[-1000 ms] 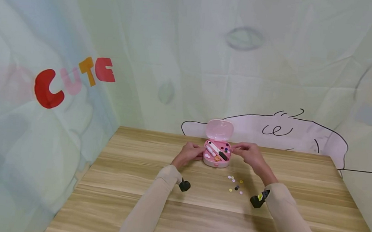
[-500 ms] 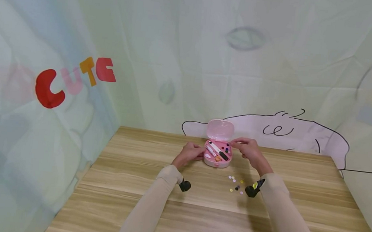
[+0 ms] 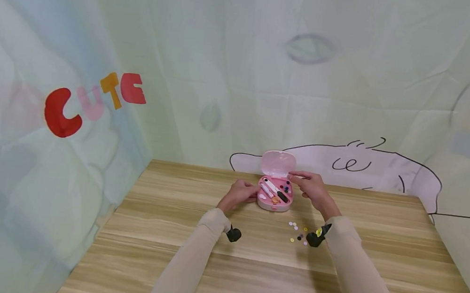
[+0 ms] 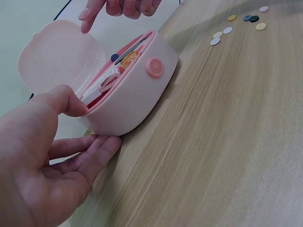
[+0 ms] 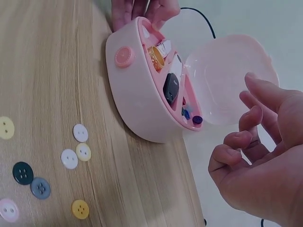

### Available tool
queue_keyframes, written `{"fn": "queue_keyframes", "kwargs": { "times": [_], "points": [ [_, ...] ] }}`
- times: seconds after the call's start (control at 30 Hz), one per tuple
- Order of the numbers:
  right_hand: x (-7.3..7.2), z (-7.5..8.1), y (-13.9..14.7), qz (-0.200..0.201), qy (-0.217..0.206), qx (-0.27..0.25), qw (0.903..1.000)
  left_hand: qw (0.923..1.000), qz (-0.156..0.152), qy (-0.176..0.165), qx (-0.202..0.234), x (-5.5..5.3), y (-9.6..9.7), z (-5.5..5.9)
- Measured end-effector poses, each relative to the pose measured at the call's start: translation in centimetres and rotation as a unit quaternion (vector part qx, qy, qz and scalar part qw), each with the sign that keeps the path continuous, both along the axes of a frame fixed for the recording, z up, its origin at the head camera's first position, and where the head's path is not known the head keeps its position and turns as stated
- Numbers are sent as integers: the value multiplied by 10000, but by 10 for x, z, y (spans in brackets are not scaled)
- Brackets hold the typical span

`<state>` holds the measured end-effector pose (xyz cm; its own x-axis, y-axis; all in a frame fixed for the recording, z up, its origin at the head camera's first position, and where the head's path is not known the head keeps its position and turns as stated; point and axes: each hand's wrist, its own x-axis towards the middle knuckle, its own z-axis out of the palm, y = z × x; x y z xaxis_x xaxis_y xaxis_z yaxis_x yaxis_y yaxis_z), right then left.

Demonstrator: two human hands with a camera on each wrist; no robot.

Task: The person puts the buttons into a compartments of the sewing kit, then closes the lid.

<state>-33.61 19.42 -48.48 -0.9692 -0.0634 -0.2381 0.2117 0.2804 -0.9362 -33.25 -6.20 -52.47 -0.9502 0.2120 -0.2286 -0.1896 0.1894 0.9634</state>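
Note:
A pink and white sewing box (image 3: pixel 272 206) stands near the table's back edge, its lid (image 5: pixel 227 78) raised. My left hand (image 4: pixel 33 156) grips its left side, thumb over the rim and fingers low against the outer wall. My right hand (image 3: pixel 315 190) is at the lid's lower right corner, seemingly apart from it. Its fingers are relaxed and hold nothing in the right wrist view. In the compartments lie a black-handled tool (image 5: pixel 171 88), an orange ring-shaped piece (image 5: pixel 155 57), a white and pink item (image 4: pixel 110 81), and small dark buttons (image 5: pixel 197 120).
Several loose buttons lie on the wooden table (image 3: pixel 247 280) in front of the box, among them a yellow button (image 5: pixel 80 209), a dark green button (image 5: pixel 22 173) and a white button (image 5: pixel 69 159). A printed cloth (image 3: pixel 225 70) hangs just behind the table.
My right hand has moved left and slightly back, from the box's right side to the lid's lower right corner. My left hand and the box stay put.

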Motion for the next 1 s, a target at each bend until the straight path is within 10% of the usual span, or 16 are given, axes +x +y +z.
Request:
{"fn": "queue_keyframes", "kwargs": {
  "times": [1.0],
  "points": [
    [29,0,38,850,428,897,9914,10000,65,-32,7,-1,6,-2]
  ]
}}
